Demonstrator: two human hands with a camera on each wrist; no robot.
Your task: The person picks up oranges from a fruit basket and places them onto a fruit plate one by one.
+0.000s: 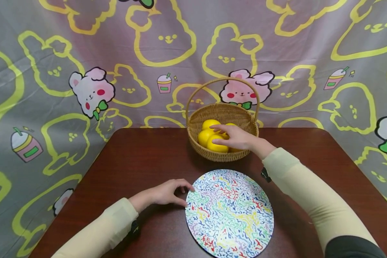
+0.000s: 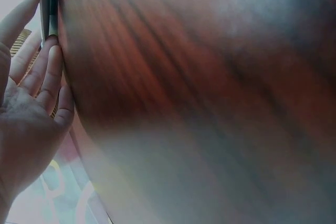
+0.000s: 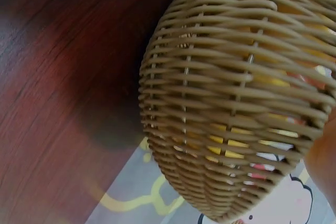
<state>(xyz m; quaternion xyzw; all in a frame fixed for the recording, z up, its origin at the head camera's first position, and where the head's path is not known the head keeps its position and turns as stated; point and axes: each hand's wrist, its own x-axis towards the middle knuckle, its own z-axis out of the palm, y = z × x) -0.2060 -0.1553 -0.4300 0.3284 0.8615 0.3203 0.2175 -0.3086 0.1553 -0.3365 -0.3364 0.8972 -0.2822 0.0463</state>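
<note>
My left hand is at the left edge of a round board covered in multicoloured squiggles, lying on the table. In the left wrist view, the fingers extend nearly straight to the board's rim. A wicker basket with a tall handle stands behind the board and holds several smooth yellow fruits, lemon-like. My right hand reaches over the basket's rim, fingers and thumb spread above the front fruit. Whether its fingertips touch the fruit, I cannot tell. Woven sides hide most of that hand in the right wrist view.
The dark red-brown wooden table has its back edge just behind the basket. A patterned curtain with cartoon figures hangs behind and at both sides. The basket's handle arches up behind the right hand.
</note>
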